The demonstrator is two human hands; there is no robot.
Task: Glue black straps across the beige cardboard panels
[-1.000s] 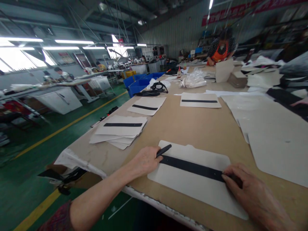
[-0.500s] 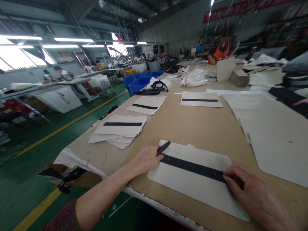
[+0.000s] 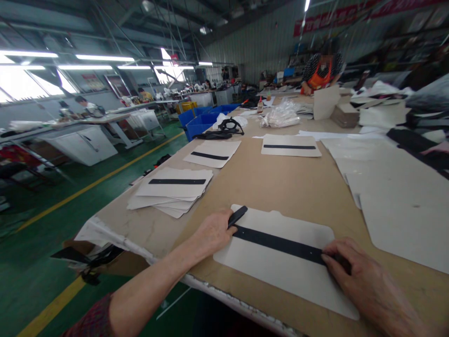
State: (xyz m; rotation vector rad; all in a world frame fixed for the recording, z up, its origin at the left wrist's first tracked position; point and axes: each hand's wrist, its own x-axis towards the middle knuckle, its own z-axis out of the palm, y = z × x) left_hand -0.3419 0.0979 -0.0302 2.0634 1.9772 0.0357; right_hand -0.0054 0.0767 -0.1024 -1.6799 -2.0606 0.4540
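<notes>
Black strip stretched across white panel at near edge of desk. Left end pinched, lifted in left hand grip, likely for straight laying. Right end covered by right hand; grip unclear.

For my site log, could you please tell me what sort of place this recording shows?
Most likely a factory workshop, perhaps for bags: a long brown worktable, a pale cut panel with a black strip being worked, stacks of like panels and blue plastic bins.
</notes>
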